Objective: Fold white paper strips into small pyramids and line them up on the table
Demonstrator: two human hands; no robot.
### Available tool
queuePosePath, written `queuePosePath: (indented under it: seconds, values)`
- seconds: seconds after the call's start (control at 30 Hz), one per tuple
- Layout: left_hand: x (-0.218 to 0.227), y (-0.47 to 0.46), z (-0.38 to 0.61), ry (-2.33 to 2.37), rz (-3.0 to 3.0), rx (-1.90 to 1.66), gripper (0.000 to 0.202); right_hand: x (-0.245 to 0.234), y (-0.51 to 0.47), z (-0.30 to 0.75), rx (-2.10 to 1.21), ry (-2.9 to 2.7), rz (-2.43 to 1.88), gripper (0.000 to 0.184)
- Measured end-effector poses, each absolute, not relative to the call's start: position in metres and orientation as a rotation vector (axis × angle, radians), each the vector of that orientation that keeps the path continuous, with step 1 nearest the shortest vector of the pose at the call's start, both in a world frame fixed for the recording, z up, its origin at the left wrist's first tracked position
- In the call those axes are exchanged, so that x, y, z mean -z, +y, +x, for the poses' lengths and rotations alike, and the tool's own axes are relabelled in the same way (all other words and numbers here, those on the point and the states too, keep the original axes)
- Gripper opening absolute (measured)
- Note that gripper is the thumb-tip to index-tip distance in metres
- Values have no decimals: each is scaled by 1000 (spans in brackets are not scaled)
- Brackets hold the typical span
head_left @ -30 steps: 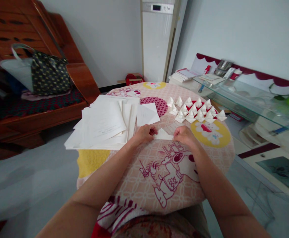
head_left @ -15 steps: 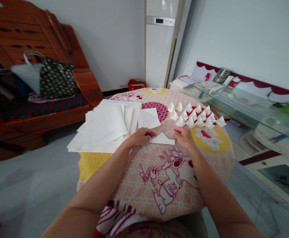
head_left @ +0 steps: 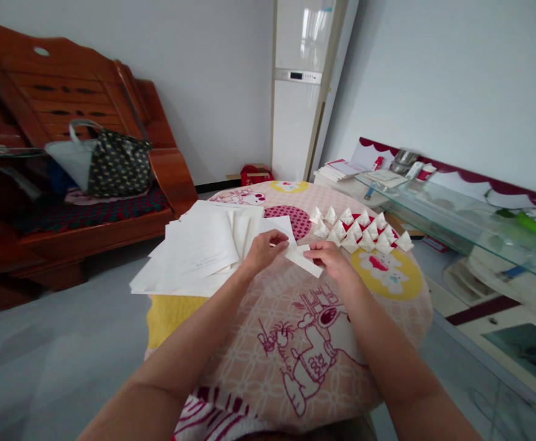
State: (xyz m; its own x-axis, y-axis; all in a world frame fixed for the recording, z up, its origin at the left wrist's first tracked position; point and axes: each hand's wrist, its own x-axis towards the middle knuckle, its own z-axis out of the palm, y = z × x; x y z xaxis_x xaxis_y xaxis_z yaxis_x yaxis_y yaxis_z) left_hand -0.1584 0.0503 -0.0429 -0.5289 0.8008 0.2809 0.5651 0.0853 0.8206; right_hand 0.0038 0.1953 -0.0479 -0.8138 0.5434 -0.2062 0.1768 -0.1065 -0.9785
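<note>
A small folded white paper [head_left: 305, 263] is tilted between my hands, over the near middle of the table. My right hand [head_left: 329, 256] pinches its right side between thumb and fingers. My left hand [head_left: 266, 248] is closed, its thumb and fingertips together at the paper's upper left corner; whether it grips the paper there I cannot tell. Just behind my left hand lies a white sheet [head_left: 282, 225]. Left of it rests a pile of white paper sheets [head_left: 194, 245]. Several small folded paper hats [head_left: 357, 231] stand in rows to the right, beyond my right hand.
The round table carries a pink patterned cloth [head_left: 268, 337]. At the right stands a glass-topped cabinet [head_left: 437, 202] with papers and small containers on it. A wooden bench [head_left: 166, 177] holding a dotted bag [head_left: 118, 162] is at the left. A tall white air conditioner [head_left: 295, 122] stands behind.
The folded paper has turned from lying level to slanting down to the right. My right hand has moved left onto it. The view has tipped slightly upward.
</note>
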Motion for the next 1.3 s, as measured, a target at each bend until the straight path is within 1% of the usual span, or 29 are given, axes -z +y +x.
queuePosePath:
  seconds: [0.13, 0.23, 0.3, 0.4, 0.5, 0.6, 0.67, 0.77, 0.9, 0.97, 1.07, 1.3]
  values:
    - [34, 58, -163, 2028, 1064, -1813, 22, 52, 190, -5, -2150, -1508, -706, 31]
    - [37, 62, -150, 1793, 796, -1897, 27, 61, 186, -10, -2158, -1339, -681, 30]
    - [39, 65, -139, 1665, 697, -1871, 28, 66, 186, -12, -2139, -1295, -696, 29]
    - [37, 70, -130, 1557, 698, -1821, 25, 67, 185, -13, -2072, -1319, -693, 31]
    - [37, 75, -130, 1589, 764, -1793, 22, 65, 184, -14, -2026, -1397, -670, 34]
    - [45, 76, -130, 1650, 790, -1809, 17, 63, 182, -12, -1991, -1457, -658, 32]
    - [54, 74, -128, 1601, 800, -1823, 16, 63, 182, -10, -1917, -1509, -667, 29]
    - [66, 69, -124, 1469, 771, -1837, 25, 66, 182, -6, -1835, -1583, -720, 28]
    - [71, 63, -125, 1430, 714, -1849, 44, 71, 180, -5, -1864, -1640, -805, 33]
    - [71, 61, -128, 1443, 699, -1855, 49, 72, 177, -5, -1873, -1642, -802, 34]
    - [69, 58, -129, 1365, 680, -1861, 51, 75, 173, -7, -1904, -1598, -805, 34]
    - [63, 51, -125, 1207, 652, -1841, 53, 80, 174, -7, -2097, -1440, -771, 36]
